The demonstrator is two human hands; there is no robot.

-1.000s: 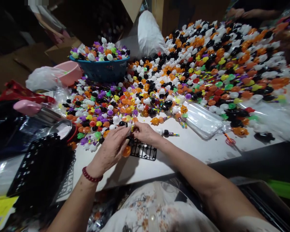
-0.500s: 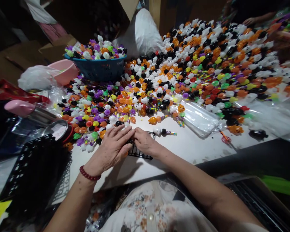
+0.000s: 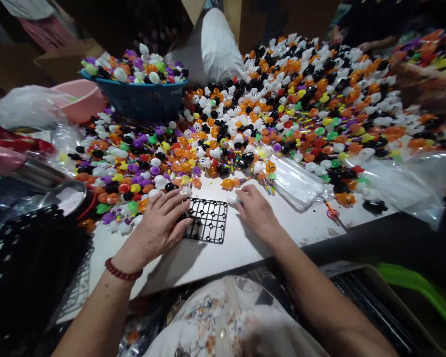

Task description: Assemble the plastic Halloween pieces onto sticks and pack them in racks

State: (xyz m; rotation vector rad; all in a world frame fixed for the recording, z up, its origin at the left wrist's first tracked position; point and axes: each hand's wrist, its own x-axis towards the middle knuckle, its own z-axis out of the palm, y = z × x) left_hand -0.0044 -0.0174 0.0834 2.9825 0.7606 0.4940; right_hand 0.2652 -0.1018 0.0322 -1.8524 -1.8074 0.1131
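Observation:
My left hand (image 3: 162, 214) lies with fingers stretched over the left part of a black plastic grid tray (image 3: 208, 221) on the white table. A white piece (image 3: 186, 191) shows at its fingertips; what lies under the palm is hidden. To the right of the tray, my right hand (image 3: 258, 212) has its fingers closed around a small stick toy with a white head (image 3: 233, 200). The hand covers the rest of that toy. Just beyond, an orange-topped stick toy (image 3: 228, 184) lies on the table.
A big heap of colourful toy pieces (image 3: 282, 109) spreads across the back. A blue basket (image 3: 141, 96) full of them stands back left. Clear plastic bags (image 3: 297, 183) and scissors (image 3: 332, 213) lie on the right, stacked black grids (image 3: 33, 258) on the left. A co-worker's arm (image 3: 416, 74) shows far right.
My right hand has left the tray and moved right onto the white-headed toy, uncovering the grid. My left hand stays over the tray's left side. The whole view has shifted slightly.

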